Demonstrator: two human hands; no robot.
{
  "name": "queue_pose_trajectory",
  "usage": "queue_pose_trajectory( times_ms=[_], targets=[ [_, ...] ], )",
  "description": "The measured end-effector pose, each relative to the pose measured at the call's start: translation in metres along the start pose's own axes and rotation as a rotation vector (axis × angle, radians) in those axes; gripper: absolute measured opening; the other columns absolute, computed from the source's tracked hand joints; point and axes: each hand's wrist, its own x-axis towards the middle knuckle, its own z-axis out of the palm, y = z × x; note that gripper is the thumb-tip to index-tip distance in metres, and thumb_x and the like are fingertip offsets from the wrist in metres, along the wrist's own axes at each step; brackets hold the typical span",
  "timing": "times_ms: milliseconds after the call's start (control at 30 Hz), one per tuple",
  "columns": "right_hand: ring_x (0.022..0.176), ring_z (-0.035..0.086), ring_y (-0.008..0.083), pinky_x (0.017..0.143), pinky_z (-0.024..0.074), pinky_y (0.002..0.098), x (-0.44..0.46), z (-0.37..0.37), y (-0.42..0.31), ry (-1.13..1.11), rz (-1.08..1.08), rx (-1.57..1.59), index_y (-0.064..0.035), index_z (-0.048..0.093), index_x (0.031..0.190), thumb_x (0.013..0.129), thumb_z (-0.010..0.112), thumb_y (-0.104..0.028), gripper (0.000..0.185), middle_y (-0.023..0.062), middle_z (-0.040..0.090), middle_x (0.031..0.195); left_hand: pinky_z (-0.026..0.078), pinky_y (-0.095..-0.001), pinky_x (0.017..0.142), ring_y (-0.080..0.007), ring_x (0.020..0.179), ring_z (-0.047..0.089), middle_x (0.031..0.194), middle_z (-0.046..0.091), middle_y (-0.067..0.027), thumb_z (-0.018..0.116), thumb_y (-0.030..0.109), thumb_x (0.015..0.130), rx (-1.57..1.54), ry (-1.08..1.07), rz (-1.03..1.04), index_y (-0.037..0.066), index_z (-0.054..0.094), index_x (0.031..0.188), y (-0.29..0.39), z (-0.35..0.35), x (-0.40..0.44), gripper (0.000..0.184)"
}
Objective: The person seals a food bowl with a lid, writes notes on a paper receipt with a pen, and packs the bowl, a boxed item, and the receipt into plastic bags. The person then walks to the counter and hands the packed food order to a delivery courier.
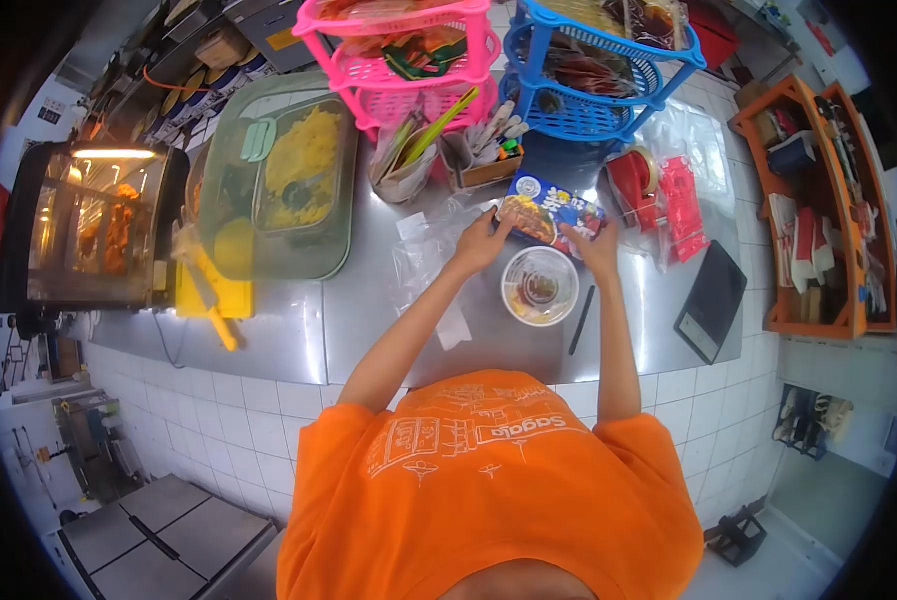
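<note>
A blue printed food box lies between my two hands, just beyond a round lidded bowl on the steel counter. My left hand grips the box's left end, fingers closed on its edge. At the right end, my right hand has its fingers on the near corner of the box. Beside the bowl, on its right, lies a thin black stick. Clear plastic wrapping is spread to the left of the bowl.
Pink and blue tiered baskets stand at the back. Left are a large green-lidded tub, a yellow board with a knife, and a lit display warmer. Right are red packets, a dark tablet and an orange shelf.
</note>
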Motion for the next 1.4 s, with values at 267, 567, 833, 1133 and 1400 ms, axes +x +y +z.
queue_pose_trajectory(
  times_ms=[267, 567, 833, 1133, 1400],
  targets=[
    [0.117, 0.056, 0.0272, 0.092, 0.0525, 0.0389, 0.003, 0.003, -0.003, -0.038, -0.043, 0.25, -0.0082, 0.032, 0.144, 0.076, 0.085, -0.014, 0.087, 0.0175, 0.051, 0.132, 0.049, -0.0359, 0.095, -0.0267, 0.111, 0.064, 0.12, 0.065, -0.0187, 0.071, 0.041, 0.09, -0.342, -0.003, -0.02, -0.002, 0.06, 0.127, -0.016, 0.005, 0.003, 0.059],
    [0.128, 0.049, 0.0245, 0.105, 0.0445, 0.0383, 0.003, -0.031, -0.052, -0.222, 0.12, 0.675, -0.0168, 0.03, 0.15, 0.084, 0.073, -0.001, 0.08, 0.0108, 0.043, 0.145, 0.051, -0.0297, 0.085, -0.0174, 0.093, 0.068, 0.122, 0.064, -0.0114, 0.054, 0.028, 0.103, -0.644, -0.145, 0.013, 0.0, 0.061, 0.126, 0.026, -0.1, -0.064, 0.037],
    [0.129, 0.048, 0.025, 0.107, 0.0421, 0.0372, -0.088, 0.001, -0.174, -0.636, 0.077, 0.76, -0.0083, 0.029, 0.153, 0.081, 0.074, -0.004, 0.084, 0.0106, 0.045, 0.142, 0.056, -0.0307, 0.076, -0.017, 0.082, 0.069, 0.13, 0.057, -0.0096, 0.047, 0.025, 0.106, -1.064, 0.3, 0.121, 0.011, 0.04, 0.148, -0.004, -0.207, -0.148, 0.045],
    [0.128, 0.051, 0.0228, 0.106, 0.043, 0.0358, -0.23, 0.202, -0.158, -1.446, 0.551, 1.01, -0.0071, 0.027, 0.154, 0.081, 0.074, -0.006, 0.087, 0.0122, 0.049, 0.141, 0.056, -0.0292, 0.067, -0.0105, 0.071, 0.059, 0.142, 0.049, -0.001, 0.047, 0.024, 0.105, -1.573, 0.385, 0.448, 0.025, 0.016, 0.158, -0.081, -0.232, -0.244, 0.061],
    [0.113, 0.061, 0.0237, 0.097, 0.0523, 0.0382, -0.222, 0.207, -0.155, -1.189, 0.652, 0.751, -0.0072, 0.044, 0.136, 0.082, 0.075, -0.008, 0.063, 0.0123, 0.058, 0.125, 0.032, -0.0126, 0.054, 0.0013, 0.049, 0.032, 0.107, 0.073, -0.0159, 0.055, 0.025, 0.102, -0.758, 0.859, 0.107, 0.009, 0.042, 0.143, -0.109, -0.288, -0.308, 0.045]
  ],
)
